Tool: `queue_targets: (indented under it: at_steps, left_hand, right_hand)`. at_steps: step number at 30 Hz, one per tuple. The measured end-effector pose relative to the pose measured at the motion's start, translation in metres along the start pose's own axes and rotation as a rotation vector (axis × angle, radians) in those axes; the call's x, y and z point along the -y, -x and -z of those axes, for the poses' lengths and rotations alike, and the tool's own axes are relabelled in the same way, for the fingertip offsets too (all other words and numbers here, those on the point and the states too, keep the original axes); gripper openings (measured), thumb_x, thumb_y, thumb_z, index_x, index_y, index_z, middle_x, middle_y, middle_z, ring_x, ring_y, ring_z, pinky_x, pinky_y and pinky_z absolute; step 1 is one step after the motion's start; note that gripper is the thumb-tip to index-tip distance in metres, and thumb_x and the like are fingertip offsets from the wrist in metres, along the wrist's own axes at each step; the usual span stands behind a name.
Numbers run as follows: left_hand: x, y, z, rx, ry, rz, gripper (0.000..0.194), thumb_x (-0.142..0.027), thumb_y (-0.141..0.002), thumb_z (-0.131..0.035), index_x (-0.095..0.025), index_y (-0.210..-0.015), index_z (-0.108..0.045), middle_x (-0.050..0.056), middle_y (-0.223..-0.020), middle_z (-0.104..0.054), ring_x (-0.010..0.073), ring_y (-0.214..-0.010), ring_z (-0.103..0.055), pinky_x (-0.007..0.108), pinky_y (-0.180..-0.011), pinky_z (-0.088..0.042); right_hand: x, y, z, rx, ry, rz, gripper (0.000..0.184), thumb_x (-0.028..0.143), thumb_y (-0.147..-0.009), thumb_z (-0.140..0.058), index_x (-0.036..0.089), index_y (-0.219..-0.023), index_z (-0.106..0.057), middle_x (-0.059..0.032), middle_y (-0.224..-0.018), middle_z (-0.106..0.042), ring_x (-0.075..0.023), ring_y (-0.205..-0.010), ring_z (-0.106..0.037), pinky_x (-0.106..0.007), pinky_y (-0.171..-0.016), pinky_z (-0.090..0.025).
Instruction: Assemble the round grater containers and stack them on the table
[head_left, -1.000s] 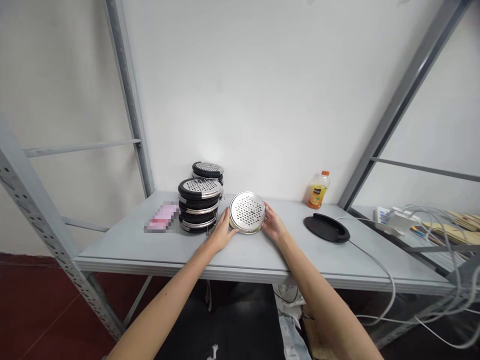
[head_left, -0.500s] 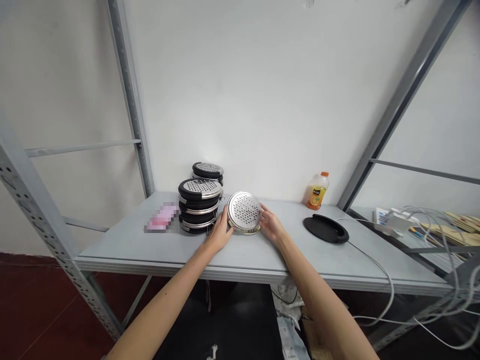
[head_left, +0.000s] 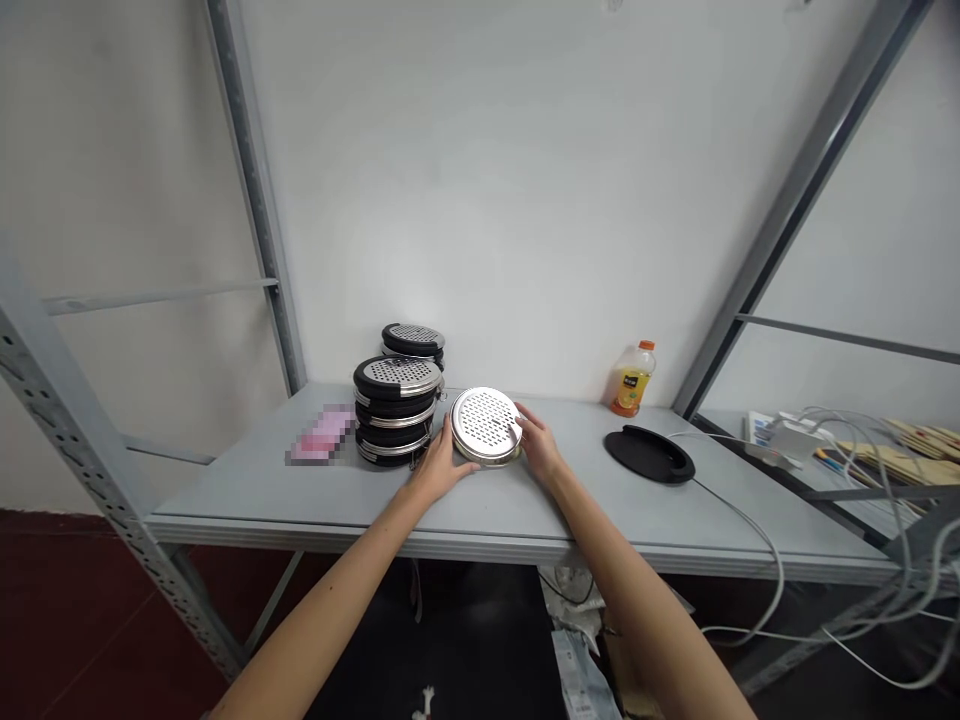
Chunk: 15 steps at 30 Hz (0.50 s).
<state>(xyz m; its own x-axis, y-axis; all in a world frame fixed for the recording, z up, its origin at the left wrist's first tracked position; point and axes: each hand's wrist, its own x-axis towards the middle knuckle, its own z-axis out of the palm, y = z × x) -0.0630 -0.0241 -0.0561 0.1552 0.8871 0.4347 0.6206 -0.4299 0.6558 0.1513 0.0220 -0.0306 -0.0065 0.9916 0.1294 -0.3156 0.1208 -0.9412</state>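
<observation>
A round silver metal tin with a perforated lid (head_left: 486,422) is between my two hands above the grey shelf, its lid facing up and towards me. My left hand (head_left: 437,468) grips its left edge, with the thumb stretched along the near side. On the opposite edge, the fingers of my right hand (head_left: 538,445) curl round the rim. Just left of my left hand stands a stack of similar round tins with black rims (head_left: 397,410). Another stack of black-rimmed tins (head_left: 414,340) rises behind it.
A black round pad with a raised rim (head_left: 649,456) lies on the right, a white cable (head_left: 742,515) running from it. Behind it stands a bottle of orange drink (head_left: 634,380). A blurred pink item (head_left: 322,437) lies left. Metal shelf posts (head_left: 255,190) frame both sides.
The tin has tipped slightly, so its lid faces more upward and shines brighter. My left thumb has shifted a little right along its near edge. Both hands stay on the tin.
</observation>
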Motion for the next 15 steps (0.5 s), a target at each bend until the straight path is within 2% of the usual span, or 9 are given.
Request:
queue_targets:
  at_steps: [4, 7, 10, 15]
  left_hand:
    - [-0.002, 0.001, 0.001, 0.043, -0.044, 0.023, 0.107, -0.043, -0.072, -0.074, -0.013, -0.15, -0.007, 0.021, -0.151, -0.027, 0.0341, -0.14, -0.026, 0.047, -0.113, -0.024]
    - [-0.001, 0.001, -0.001, 0.04, -0.071, 0.018, 0.093, -0.04, -0.078, -0.068, -0.013, -0.148, -0.013, 0.021, -0.149, -0.031, 0.0329, -0.139, -0.029, 0.047, -0.112, -0.026]
    - [0.0, -0.001, -0.002, 0.021, -0.094, 0.0, 0.076, -0.034, -0.082, -0.063, -0.013, -0.144, -0.024, 0.021, -0.146, -0.037, 0.0319, -0.136, -0.035, 0.047, -0.11, -0.03]
    - [-0.003, -0.001, -0.001, 0.016, -0.153, -0.029, 0.062, -0.036, -0.082, -0.063, -0.012, -0.134, -0.04, 0.02, -0.132, -0.052, 0.0318, -0.126, -0.047, 0.046, -0.104, -0.038]
  right_hand:
    - [-0.008, 0.0, 0.001, -0.059, 0.38, 0.211, 0.061, 0.041, -0.072, -0.063, 0.018, -0.129, -0.055, -0.0096, -0.129, -0.059, -0.0289, -0.12, -0.053, -0.043, -0.102, -0.041]
    - [-0.013, 0.002, 0.002, -0.077, 0.672, 0.314, 0.063, 0.044, -0.076, -0.06, 0.019, -0.133, -0.051, -0.0097, -0.134, -0.056, -0.0286, -0.125, -0.049, -0.044, -0.107, -0.034]
    - [-0.014, 0.003, 0.003, -0.082, 0.784, 0.306, 0.061, 0.046, -0.08, -0.055, 0.016, -0.133, -0.051, -0.0124, -0.134, -0.055, -0.0275, -0.126, -0.048, -0.042, -0.109, -0.032]
    - [-0.014, 0.001, 0.003, -0.104, 0.794, 0.255, 0.056, 0.044, -0.081, -0.056, 0.016, -0.129, -0.055, -0.0127, -0.134, -0.055, -0.026, -0.128, -0.046, -0.041, -0.111, -0.028]
